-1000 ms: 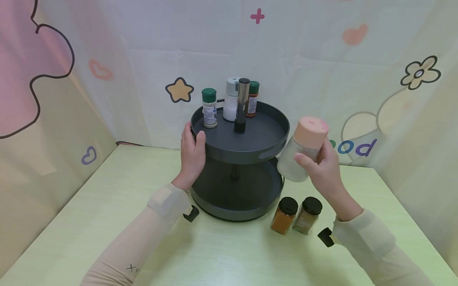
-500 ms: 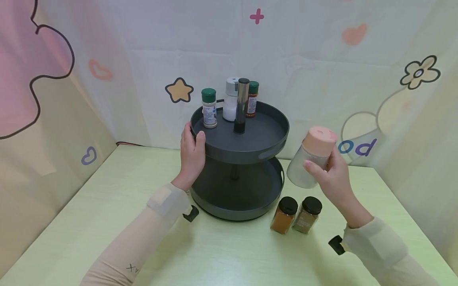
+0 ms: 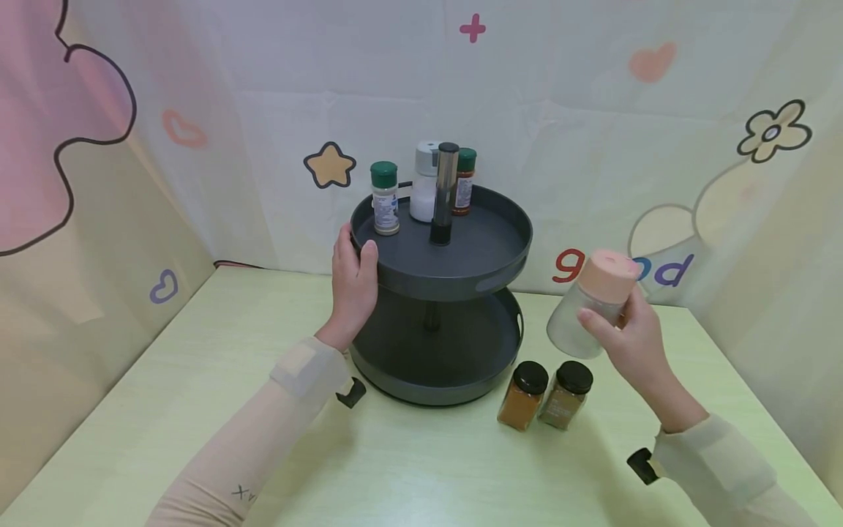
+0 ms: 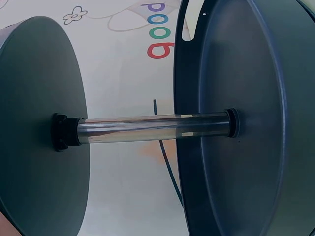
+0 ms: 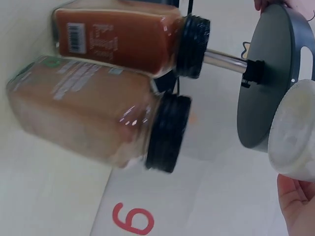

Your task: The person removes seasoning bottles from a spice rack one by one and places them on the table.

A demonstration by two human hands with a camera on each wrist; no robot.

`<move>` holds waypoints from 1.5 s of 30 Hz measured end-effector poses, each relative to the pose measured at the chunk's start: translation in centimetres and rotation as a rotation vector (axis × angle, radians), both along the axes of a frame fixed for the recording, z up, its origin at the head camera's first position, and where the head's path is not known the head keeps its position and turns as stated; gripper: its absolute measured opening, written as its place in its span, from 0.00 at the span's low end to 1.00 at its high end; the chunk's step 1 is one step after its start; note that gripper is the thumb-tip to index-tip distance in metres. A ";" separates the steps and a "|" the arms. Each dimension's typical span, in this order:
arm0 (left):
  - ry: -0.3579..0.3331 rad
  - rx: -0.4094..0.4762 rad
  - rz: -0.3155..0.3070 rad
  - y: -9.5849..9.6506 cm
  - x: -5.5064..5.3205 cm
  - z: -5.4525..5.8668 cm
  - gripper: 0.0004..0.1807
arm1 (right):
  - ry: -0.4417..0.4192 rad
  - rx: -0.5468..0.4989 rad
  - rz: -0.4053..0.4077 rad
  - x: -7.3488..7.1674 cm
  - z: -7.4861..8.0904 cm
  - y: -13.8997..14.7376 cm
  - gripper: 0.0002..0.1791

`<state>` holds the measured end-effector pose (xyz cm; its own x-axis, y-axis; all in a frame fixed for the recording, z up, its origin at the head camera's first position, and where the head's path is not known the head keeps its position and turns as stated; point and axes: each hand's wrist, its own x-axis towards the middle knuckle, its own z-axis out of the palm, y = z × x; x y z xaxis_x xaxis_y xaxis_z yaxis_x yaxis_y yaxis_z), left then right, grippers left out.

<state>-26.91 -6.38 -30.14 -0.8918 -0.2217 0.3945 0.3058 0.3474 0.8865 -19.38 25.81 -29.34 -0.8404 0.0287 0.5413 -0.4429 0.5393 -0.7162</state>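
Note:
A dark grey two-tier lazy Susan (image 3: pixel 440 389) stands on the table in the head view. My left hand (image 3: pixel 354 287) lies against the outer left wall of its upper tray, fingers and thumb pointing up. In the air right of the turntable, my right hand (image 3: pixel 635 344) grips a translucent shaker bottle (image 3: pixel 574 322) with a pink cap, tilted. The bottle's pale base (image 5: pixel 295 132) shows at the right edge of the right wrist view. Below it on the table, an orange-brown spice jar (image 3: pixel 522 404) and a greenish-brown spice jar (image 3: pixel 564 404), both black-lidded, stand side by side.
The upper tray carries a green-capped shaker (image 3: pixel 386 205), a white-capped bottle of white contents (image 3: pixel 423 194) and a green-capped red spice bottle (image 3: pixel 464 189). A metal post (image 3: pixel 445 190) rises from its middle. A patterned cloth backdrop (image 3: pixel 263 183) hangs behind the table.
My right hand has moved right and downward with the pink-capped bottle, away from the turntable. The left hand and the turntable have stayed in place.

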 end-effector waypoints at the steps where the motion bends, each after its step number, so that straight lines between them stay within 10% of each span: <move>1: -0.001 0.001 0.000 0.0 0.0 0.0 0.33 | -0.001 0.014 -0.007 0.0 -0.1 0.2 0.25; 45: -0.006 0.017 -0.013 0.0 0.2 0.1 0.33 | -0.171 0.132 -0.078 0.5 -3.5 7.1 0.28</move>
